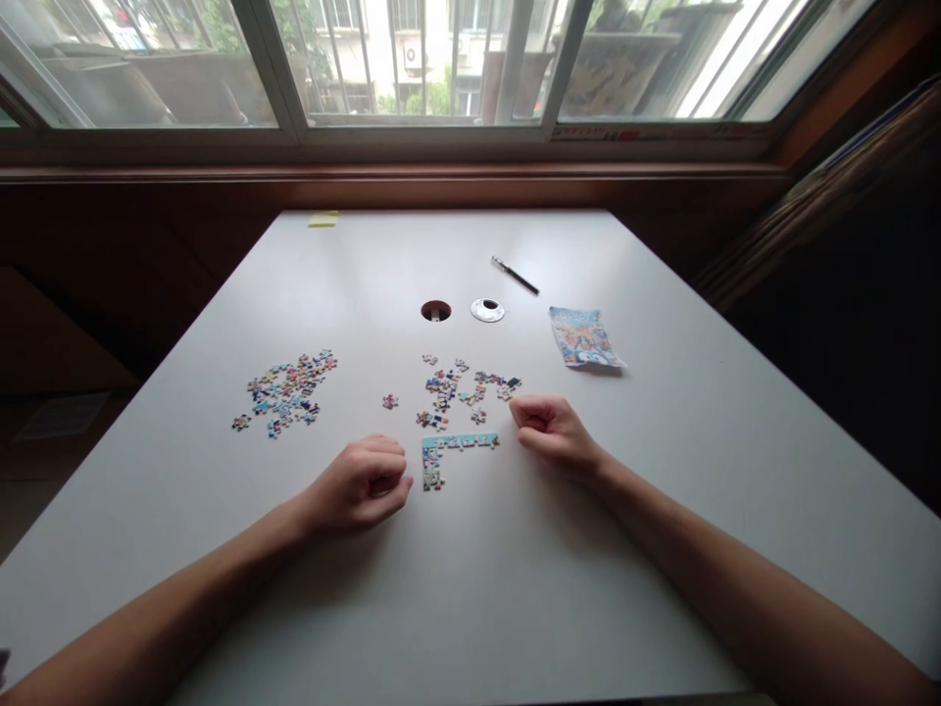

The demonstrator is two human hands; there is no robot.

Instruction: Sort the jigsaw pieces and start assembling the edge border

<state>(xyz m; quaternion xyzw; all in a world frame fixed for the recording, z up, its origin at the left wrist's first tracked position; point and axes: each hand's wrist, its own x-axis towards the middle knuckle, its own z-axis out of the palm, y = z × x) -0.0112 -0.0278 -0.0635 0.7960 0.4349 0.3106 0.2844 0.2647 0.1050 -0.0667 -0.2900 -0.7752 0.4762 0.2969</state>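
Note:
A joined corner of a jigsaw puzzle [448, 453] lies on the white table [470, 588], forming an L of light blue edge pieces. My left hand [363, 482] rests just left of it, fingers curled loosely inward with nothing visible in them. My right hand [553, 431] rests just right of it, fingers curled into a loose fist. Several loose pieces [462, 388] lie scattered behind the joined part. A single piece [389, 401] lies apart to their left. A bigger pile of loose pieces [286, 392] sits further left.
A printed puzzle picture sheet [584, 337] lies at the right. Behind the pieces are a cable hole [436, 311], its round cap [487, 310], and a black pen [515, 276]. A yellow note [323, 220] sits at the far edge below the window.

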